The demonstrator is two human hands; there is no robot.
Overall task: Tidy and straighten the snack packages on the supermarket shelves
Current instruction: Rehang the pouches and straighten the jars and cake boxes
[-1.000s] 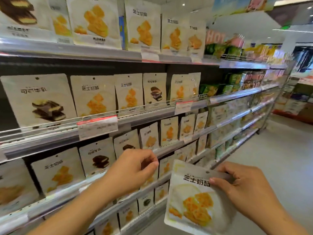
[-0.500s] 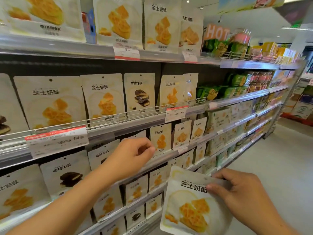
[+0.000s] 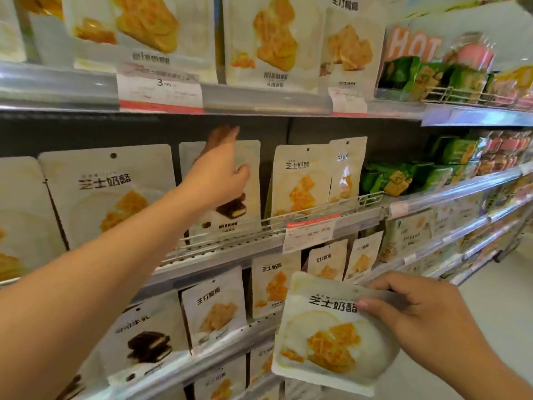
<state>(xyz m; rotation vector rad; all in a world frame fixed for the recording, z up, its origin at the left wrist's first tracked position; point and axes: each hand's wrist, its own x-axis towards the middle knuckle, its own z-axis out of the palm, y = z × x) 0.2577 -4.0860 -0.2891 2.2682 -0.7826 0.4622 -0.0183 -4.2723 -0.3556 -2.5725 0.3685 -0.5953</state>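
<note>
My right hand (image 3: 424, 316) pinches the top edge of a white pouch with yellow cake pictures (image 3: 331, 336), held low in front of the lower shelves. My left hand (image 3: 219, 171) reaches up to the second shelf, fingers stretched out over the top of a white pouch with a chocolate cake picture (image 3: 239, 203). That pouch stands behind the wire rail (image 3: 288, 216), between a large yellow-cake pouch (image 3: 109, 194) and two more yellow-cake pouches (image 3: 302, 180). Whether the fingers touch the pouch is blurred.
Rows of white snack pouches fill the shelves above (image 3: 271, 41) and below (image 3: 213, 313). Price tags (image 3: 310, 235) hang on the shelf fronts. Green packets (image 3: 398, 177) and a "HOT" sign (image 3: 412, 44) lie to the right. The aisle floor (image 3: 490, 298) runs along the right.
My left hand has risen from the third shelf's rail to the chocolate-cake pouch on the second shelf. The view has moved closer and upward. My right hand keeps holding its pouch.
</note>
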